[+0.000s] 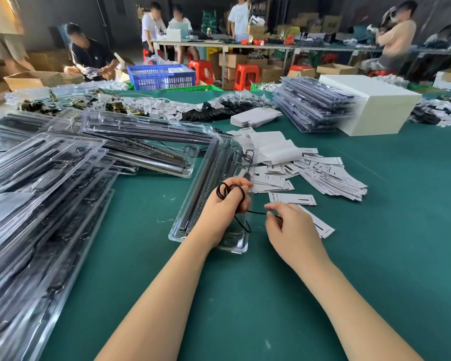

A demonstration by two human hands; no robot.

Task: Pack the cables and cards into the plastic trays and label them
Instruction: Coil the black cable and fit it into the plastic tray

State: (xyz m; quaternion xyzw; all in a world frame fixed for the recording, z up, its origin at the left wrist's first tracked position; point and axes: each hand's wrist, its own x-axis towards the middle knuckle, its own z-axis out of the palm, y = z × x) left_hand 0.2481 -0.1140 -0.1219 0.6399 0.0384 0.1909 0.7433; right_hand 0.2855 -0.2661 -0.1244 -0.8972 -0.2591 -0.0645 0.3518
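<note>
Two hands at work: left hand and right hand, both over the green table.
Left hand state: clenched around coiled loops of a thin black cable, the loops wound over the fingers.
Right hand state: pinching the free run of the same cable between thumb and fingertip; the other fingers curled loosely.
Cable position: stretched taut between the two hands, with a slack loop hanging just below the left hand into the tray.
Tray position: one clear plastic tray lies directly under the left hand, running away from it; a long dark strip sits in its left channel.
Cards position: loose white cards lie spread beyond and right of the right hand; one card lies just past its fingertips, another partly beneath it.
Risk, coil: judged likely to spring open if the left grip eases before the coil is seated in its pocket.
Risk, snag: the hanging loop could catch the tray wall and drag the light tray sideways.
Risk, cards: the right wrist could sweep nearby cards out of order.
Edges: stacked filled trays crowd close on the left hand's outer side.
Open room: bare table nearer the person than both hands, and to the right of the right hand.
</note>
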